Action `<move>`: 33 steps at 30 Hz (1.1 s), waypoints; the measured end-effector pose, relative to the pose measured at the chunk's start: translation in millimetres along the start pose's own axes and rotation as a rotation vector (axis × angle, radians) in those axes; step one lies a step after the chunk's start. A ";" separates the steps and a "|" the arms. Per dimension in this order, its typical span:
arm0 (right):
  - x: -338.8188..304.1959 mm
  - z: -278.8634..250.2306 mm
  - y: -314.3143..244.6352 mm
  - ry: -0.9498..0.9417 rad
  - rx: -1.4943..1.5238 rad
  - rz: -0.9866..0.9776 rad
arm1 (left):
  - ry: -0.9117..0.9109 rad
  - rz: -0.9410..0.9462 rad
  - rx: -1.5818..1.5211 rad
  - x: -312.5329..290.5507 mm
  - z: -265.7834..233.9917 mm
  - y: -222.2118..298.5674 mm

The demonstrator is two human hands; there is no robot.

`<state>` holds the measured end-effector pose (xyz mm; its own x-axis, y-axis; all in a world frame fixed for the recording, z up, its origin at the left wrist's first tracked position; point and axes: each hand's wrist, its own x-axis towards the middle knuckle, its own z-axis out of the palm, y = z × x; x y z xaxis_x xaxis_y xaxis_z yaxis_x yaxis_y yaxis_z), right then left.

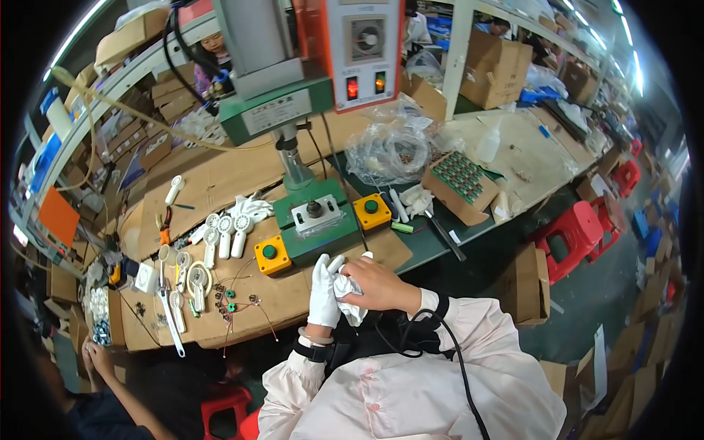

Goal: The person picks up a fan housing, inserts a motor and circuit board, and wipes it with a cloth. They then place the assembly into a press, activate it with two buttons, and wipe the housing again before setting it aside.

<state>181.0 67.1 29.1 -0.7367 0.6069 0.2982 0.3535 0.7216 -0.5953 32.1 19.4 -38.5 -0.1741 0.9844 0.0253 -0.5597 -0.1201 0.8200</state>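
A pale pink jacket (pixel 440 400) filled the near side, with a black cable (pixel 460 374) looping across it; at the near left, another person's hands (pixel 95 359) were held together. Just beyond the jacket, close to the near edge of the cardboard-covered worktable (pixel 293 291), the left hand (pixel 323 295) wore a white glove, its fingers extended upward and largely straight, not curled around anything. The bare right hand (pixel 380 284) had its fingers bent and closed on a crumpled white cloth (pixel 349 289), which lay between the two hands, against the thumb side of the left; it was too bunched to tell whether it was a glove. To the left on the table lay small wired motors (pixel 231 297), and beyond them white handheld fans (pixel 238 233) in a cluster. Straight ahead stood a green press (pixel 317 233), flanked by a left yellow button box (pixel 272 256) and a right yellow button box (pixel 372 211), each with a green button. Farther right, green circuit boards (pixel 458 177) sat in rows in a cardboard tray (pixel 460 212), beside clear plastic bags (pixel 392 147). Red stools (pixel 573 238) stood right of the table. Above the far side hung an orange-framed control box (pixel 367 55) with lit switches.
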 end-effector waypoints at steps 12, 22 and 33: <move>-0.8 -15.1 13.5 0.011 0.489 0.199 | -0.093 -0.209 0.409 -18.3 21.6 31.4; -5.4 -12.1 15.9 -0.022 0.490 0.141 | 0.000 -0.026 0.305 -20.1 22.9 18.4; -6.5 -9.4 13.9 -0.072 0.438 0.080 | 0.052 -0.042 0.610 -29.0 26.5 34.0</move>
<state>196.1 76.3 25.8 -0.7610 0.6187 0.1950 0.1450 0.4552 -0.8785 39.6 -9.9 3.8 -0.2102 0.9772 -0.0300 -0.0046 0.0297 0.9995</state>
